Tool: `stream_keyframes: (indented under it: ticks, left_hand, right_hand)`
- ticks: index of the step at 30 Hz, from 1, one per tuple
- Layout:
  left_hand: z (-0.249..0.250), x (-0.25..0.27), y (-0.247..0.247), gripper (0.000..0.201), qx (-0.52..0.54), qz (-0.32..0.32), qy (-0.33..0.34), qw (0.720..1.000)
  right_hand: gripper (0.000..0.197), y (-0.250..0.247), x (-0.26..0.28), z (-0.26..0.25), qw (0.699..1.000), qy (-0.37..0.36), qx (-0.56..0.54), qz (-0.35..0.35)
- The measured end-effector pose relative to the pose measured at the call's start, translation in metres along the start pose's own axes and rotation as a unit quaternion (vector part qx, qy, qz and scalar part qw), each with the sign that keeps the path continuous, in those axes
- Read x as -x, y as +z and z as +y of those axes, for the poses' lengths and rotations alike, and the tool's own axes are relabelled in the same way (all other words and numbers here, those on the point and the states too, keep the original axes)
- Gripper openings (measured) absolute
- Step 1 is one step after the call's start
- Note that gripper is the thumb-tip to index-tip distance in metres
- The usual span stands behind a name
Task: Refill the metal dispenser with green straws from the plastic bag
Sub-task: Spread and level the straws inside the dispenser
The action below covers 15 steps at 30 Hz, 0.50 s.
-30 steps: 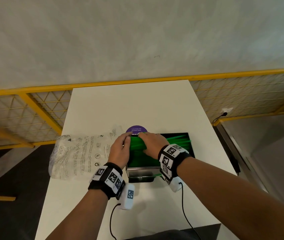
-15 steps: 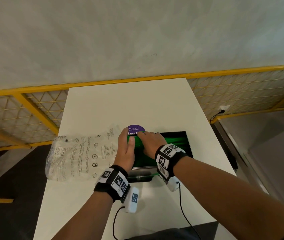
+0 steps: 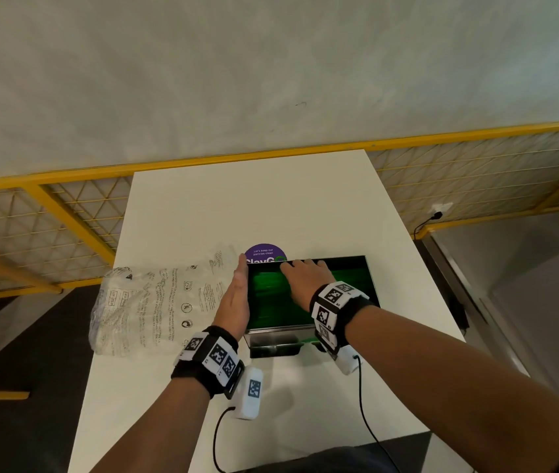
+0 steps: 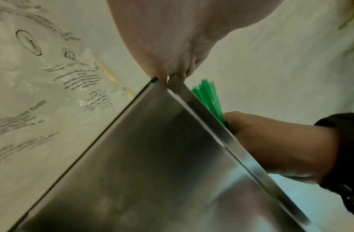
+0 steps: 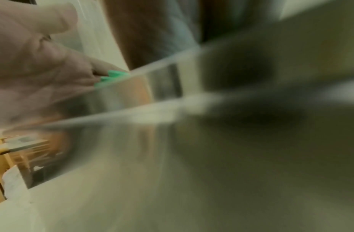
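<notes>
Left hand [image 3: 236, 295] is lying flat, fingers straight, against the metal dispenser [image 3: 273, 343] side; right hand [image 3: 305, 279] is pressing flat on green straws [image 3: 267, 295] inside (plastic bag [image 3: 155, 302] lying alongside on the desk [image 3: 247, 203]).

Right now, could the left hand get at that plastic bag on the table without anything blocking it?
Probably yes. The left hand lies flat against the metal dispenser's left side, and the plastic bag lies right beside it on the table, with nothing between them.
</notes>
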<state>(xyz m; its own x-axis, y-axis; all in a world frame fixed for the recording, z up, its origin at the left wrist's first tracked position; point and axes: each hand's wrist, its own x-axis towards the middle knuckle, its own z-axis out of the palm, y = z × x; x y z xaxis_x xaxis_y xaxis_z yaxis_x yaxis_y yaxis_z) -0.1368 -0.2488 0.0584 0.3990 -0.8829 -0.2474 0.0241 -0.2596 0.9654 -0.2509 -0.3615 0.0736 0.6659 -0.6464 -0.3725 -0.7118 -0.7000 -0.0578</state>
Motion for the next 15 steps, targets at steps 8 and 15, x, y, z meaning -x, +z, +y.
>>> stream_keyframes:
  ticks: [8, 15]
  left_hand:
    - [0.006, 0.003, -0.004, 0.067, 0.047, 0.038, 0.030, 0.998]
    - [0.028, 0.014, -0.025, 0.013, -0.246, 0.019, 0.092, 0.965]
  right_hand:
    - [0.074, -0.016, 0.018, 0.011, 0.996, 0.018, -0.083, -0.034]
    - [0.043, -0.014, 0.060, 0.052, 0.986, 0.001, -0.063, -0.157]
